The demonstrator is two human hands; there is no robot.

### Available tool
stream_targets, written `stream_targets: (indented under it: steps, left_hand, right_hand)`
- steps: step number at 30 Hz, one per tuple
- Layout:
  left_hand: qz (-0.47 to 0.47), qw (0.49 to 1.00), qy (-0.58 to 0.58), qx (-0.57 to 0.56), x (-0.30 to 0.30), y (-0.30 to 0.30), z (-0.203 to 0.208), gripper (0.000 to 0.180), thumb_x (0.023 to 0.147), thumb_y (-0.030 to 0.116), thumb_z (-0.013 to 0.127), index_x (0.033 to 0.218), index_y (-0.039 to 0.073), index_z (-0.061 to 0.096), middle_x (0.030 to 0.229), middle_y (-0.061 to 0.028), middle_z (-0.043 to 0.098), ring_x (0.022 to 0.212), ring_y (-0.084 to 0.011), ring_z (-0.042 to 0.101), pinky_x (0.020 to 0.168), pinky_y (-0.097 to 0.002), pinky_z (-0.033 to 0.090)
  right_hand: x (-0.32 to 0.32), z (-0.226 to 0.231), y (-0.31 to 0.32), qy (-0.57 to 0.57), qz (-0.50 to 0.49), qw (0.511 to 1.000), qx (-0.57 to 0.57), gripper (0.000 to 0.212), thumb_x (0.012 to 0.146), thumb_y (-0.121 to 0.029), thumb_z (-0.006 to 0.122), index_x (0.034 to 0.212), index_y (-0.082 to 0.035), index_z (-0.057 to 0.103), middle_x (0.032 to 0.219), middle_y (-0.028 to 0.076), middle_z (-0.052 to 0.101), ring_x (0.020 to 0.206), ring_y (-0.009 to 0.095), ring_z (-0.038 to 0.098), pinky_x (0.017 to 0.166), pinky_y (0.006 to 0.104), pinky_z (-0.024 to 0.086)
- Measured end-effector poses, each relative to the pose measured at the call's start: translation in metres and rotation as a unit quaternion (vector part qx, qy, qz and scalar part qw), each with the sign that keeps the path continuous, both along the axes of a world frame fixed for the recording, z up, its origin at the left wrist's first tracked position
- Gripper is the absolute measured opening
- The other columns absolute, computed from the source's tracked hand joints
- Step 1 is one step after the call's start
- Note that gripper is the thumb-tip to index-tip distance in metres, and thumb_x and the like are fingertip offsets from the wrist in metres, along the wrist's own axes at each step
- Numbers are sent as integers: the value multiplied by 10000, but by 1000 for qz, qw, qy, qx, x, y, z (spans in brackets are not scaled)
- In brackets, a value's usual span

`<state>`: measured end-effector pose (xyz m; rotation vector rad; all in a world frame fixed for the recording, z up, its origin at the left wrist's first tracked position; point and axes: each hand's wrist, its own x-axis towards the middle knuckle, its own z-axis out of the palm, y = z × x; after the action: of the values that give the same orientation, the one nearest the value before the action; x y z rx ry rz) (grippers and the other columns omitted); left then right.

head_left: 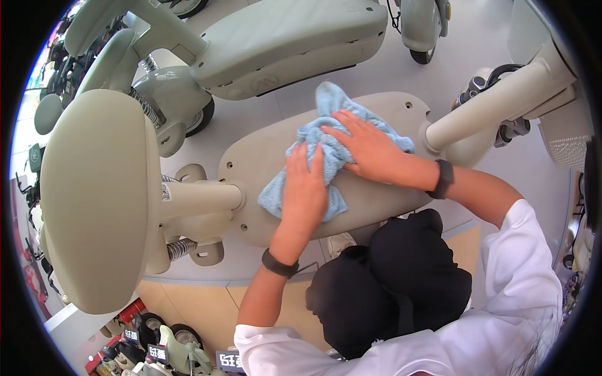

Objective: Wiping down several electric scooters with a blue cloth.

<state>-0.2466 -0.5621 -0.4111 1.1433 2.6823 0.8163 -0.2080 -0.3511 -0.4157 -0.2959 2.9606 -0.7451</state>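
Left hand [305,190] and right hand [372,150] press flat, fingers slightly spread — beneath both, a crumpled light-blue terry cloth [333,160] crosses the long, smooth beige footboard [379,202]

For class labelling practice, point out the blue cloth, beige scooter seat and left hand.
Blue cloth [334,156], head view: its bunched middle.
Beige scooter seat [99,200], head view: middle of its top.
Left hand [305,193], head view: back of the hand.

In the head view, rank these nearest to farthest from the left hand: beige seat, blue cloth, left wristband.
1. Blue cloth: under the left hand, touching it.
2. Left wristband: just behind, at the wrist.
3. Beige seat: at the picture's left.
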Motion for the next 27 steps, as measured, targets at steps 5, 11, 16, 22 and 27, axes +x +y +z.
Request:
stream_targets:
  steps: [5, 11, 16, 22, 27]
  left_hand:
    - [-118, 993, -10, 28, 3, 14, 14, 603, 866, -31, 560, 1463, 7, 488, 1454, -281, 478, 1387, -474, 443, 1189, -558, 355]
    - [-122, 991, -33, 33, 21, 7, 16, 770, 744, -40, 733, 1471, 90, 512, 1466, -225, 491, 1385, -429, 468, 1175, -512, 400]
    - [-42, 998, -37, 2, 29, -55, 27, 730, 745, -62, 718, 1437, 100, 556, 1463, -199, 516, 1367, -414, 501, 1131, -476, 442]
    - [57, 996, -39, -55, 32, -128, 49, 703, 749, -76, 694, 1419, 97, 573, 1452, -194, 530, 1368, -406, 503, 1135, -480, 436]
    - [31, 999, 16, -15, 26, -107, 29, 656, 790, -81, 626, 1425, 64, 550, 1445, -223, 524, 1368, -438, 485, 1146, -509, 417]
  right_hand:
    - [42, 35, 21, -38, -60, 997, 1, 890, 770, -155, 828, 1558, -146, 416, 1597, 206, 353, 1498, 416, 333, 1189, 511, 357]
    - [66, 35, 22, -35, -47, 998, 20, 877, 766, -162, 830, 1548, -146, 430, 1592, 199, 357, 1503, 417, 319, 1199, 514, 347]
    - [40, 30, -23, -18, 45, 999, -20, 892, 763, -215, 844, 1547, -131, 428, 1591, 227, 359, 1501, 424, 320, 1178, 522, 361]
    - [8, 18, -96, 2, 153, 985, -81, 870, 833, -272, 809, 1573, -104, 383, 1614, 245, 323, 1519, 434, 287, 1197, 549, 330]
    - [12, 12, -74, -21, 140, 987, -77, 873, 835, -290, 811, 1571, -103, 381, 1623, 236, 328, 1528, 419, 284, 1192, 546, 343]
